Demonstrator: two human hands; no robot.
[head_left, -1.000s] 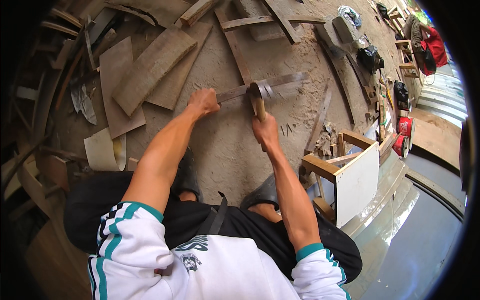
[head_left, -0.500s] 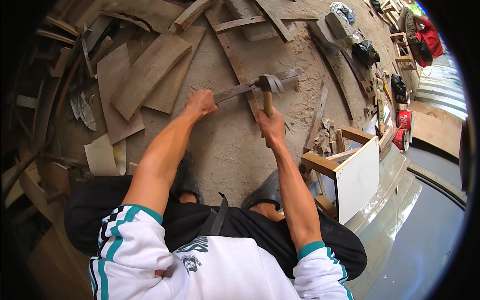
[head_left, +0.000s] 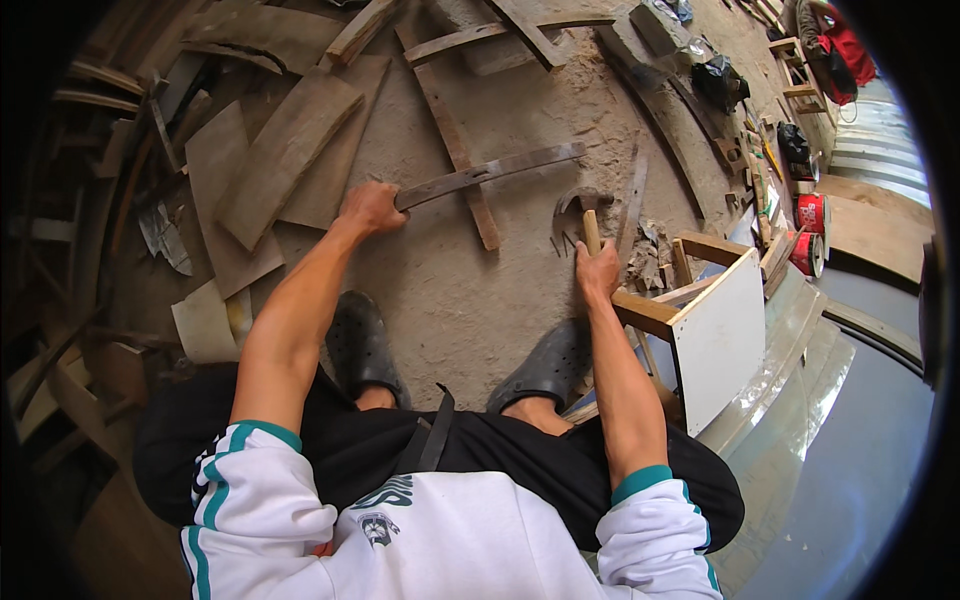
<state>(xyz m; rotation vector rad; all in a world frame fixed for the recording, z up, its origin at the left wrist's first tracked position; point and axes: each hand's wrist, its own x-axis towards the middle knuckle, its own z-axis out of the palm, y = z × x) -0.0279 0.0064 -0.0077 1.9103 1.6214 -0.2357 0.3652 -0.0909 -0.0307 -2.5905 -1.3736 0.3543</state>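
In the head view the person crouches over a dusty concrete floor point(head_left: 450, 300) littered with curved boards point(head_left: 285, 150) and offcuts. The left hand point(head_left: 370, 208) is clenched around the near end of a long, narrow, slightly curved wooden strip point(head_left: 490, 172), which runs up and to the right and lies across a thinner slat point(head_left: 455, 150) on the ground. The right hand point(head_left: 598, 270) grips the wooden handle of a claw hammer point(head_left: 578, 208), fingers closed tight, the metal head down near the floor just right of the strip and apart from it. A second ago the hammer head sat right over the strip beside the left hand; half a second ago it was raised above it; now it has swung away to the right and dropped low, so the blow looks finished and the strip stays pinned only by the left hand. 2 dark clogs point(head_left: 360, 345) show below the arms, and an open wooden frame with a white panel point(head_left: 720, 335) stands just beside the right forearm.
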